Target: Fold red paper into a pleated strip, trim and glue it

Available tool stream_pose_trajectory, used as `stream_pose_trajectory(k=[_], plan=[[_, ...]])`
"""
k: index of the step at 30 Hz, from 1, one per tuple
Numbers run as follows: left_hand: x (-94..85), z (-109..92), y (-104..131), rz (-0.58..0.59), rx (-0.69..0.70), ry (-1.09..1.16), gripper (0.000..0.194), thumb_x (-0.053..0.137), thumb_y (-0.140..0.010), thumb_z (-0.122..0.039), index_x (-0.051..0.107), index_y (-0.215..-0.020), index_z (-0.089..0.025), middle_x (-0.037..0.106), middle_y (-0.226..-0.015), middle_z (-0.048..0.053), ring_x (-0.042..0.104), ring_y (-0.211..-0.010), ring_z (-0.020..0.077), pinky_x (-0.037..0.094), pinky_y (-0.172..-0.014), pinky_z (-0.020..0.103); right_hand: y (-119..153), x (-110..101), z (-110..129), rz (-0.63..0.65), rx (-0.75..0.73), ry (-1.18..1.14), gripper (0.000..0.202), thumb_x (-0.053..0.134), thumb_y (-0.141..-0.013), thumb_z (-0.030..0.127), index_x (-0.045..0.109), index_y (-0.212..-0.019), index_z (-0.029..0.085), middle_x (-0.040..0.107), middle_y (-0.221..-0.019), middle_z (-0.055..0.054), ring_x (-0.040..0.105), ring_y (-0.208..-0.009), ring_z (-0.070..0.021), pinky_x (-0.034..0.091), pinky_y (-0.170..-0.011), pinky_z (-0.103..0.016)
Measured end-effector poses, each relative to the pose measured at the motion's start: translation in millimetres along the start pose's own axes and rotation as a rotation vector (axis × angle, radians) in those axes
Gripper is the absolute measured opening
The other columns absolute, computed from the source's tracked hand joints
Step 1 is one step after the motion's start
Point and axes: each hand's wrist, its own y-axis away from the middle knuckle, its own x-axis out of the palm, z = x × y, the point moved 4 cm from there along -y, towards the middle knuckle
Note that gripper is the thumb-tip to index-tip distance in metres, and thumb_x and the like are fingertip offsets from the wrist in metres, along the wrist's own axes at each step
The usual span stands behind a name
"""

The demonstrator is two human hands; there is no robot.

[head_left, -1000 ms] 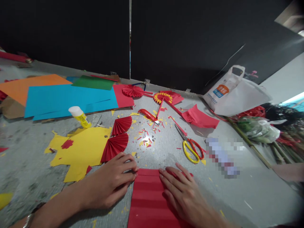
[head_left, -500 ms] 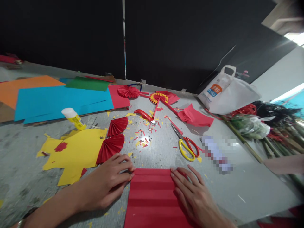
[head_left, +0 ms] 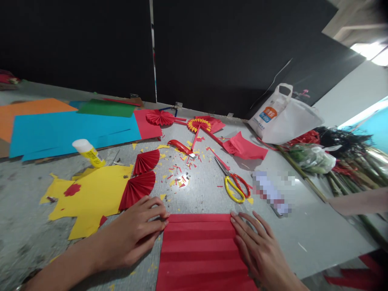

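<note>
A creased red paper sheet (head_left: 201,250) lies at the bottom centre, with parallel folds across it and a narrow folded strip along its far edge. My left hand (head_left: 141,230) pinches the far left corner of this sheet. At the far right corner, my right hand (head_left: 257,242) rests with its fingers stretched and spread, fingertips on the folded edge. Two pleated red fans (head_left: 138,188) lie just beyond my left hand. Scissors (head_left: 233,184) with one yellow and one red handle lie beyond my right hand.
Yellow paper (head_left: 91,198) and a glue stick (head_left: 89,152) lie left, near blue sheets (head_left: 72,133). Farther back are a red cutter (head_left: 180,146), a yellow-red rosette (head_left: 199,125) and paper scraps. A white bag (head_left: 281,115) and stems (head_left: 303,173) stand right; another person's arm (head_left: 357,201) reaches in.
My right hand has slid right along the sheet's far edge to its corner. My left hand keeps its pinch. The whole view has shifted slightly.
</note>
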Motion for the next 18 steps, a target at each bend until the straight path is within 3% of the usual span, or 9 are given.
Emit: stream_pose_trajectory(k=[5, 8, 10, 13, 18], plan=[[3.5, 2, 1, 0.004, 0.022, 0.005, 0.030, 0.051, -0.101, -0.002, 0.071, -0.111, -0.022, 0.074, -0.113, 0.008, 0.066, -0.114, 0.0267, 0.052, -0.110, 0.043, -9, -12, -13, -0.078, 0.032, 0.004, 0.030, 0.055, -0.110, 0.014, 0.074, -0.133, 0.017, 0.083, -0.133, -0.007, 0.073, -0.126, -0.0310, 0.048, -0.115, -0.051], [5.8, 3, 2, -0.001, 0.021, 0.022, 0.026, 0.051, -0.099, -0.002, 0.068, -0.105, -0.020, 0.071, -0.111, 0.009, 0.066, -0.110, 0.0261, 0.052, -0.110, 0.044, -21, -23, -24, -0.171, 0.107, -0.052, 0.016, 0.062, -0.110, 0.014, 0.075, -0.117, 0.020, 0.086, -0.114, -0.005, 0.077, -0.111, -0.0265, 0.056, -0.100, -0.044], [6.9, 4, 2, -0.017, 0.018, 0.036, 0.025, 0.050, -0.099, -0.001, 0.067, -0.102, -0.020, 0.070, -0.110, 0.009, 0.065, -0.109, 0.0255, 0.052, -0.110, 0.044, -35, -25, -23, -0.188, 0.115, -0.172, 0.015, 0.065, -0.109, 0.013, 0.074, -0.118, 0.021, 0.085, -0.115, -0.006, 0.077, -0.110, -0.0239, 0.058, -0.099, -0.040], [8.5, 4, 1, -0.039, 0.012, 0.051, 0.023, 0.050, -0.101, -0.003, 0.066, -0.101, -0.020, 0.069, -0.109, 0.009, 0.064, -0.109, 0.0255, 0.051, -0.108, 0.044, -62, -14, -7, -0.055, 0.082, -0.438, 0.024, 0.058, -0.112, 0.011, 0.073, -0.127, 0.021, 0.082, -0.123, -0.008, 0.076, -0.115, -0.0234, 0.061, -0.102, -0.039], [12.1, 6, 0, -0.009, 0.002, 0.037, 0.017, 0.052, -0.103, -0.008, 0.065, -0.101, -0.019, 0.069, -0.107, 0.009, 0.064, -0.106, 0.0260, 0.048, -0.110, 0.046, -99, 7, 22, 0.109, 0.071, -0.561, 0.022, 0.068, -0.105, 0.009, 0.075, -0.119, 0.023, 0.078, -0.109, -0.004, 0.075, -0.098, -0.0215, 0.065, -0.087, -0.034]])
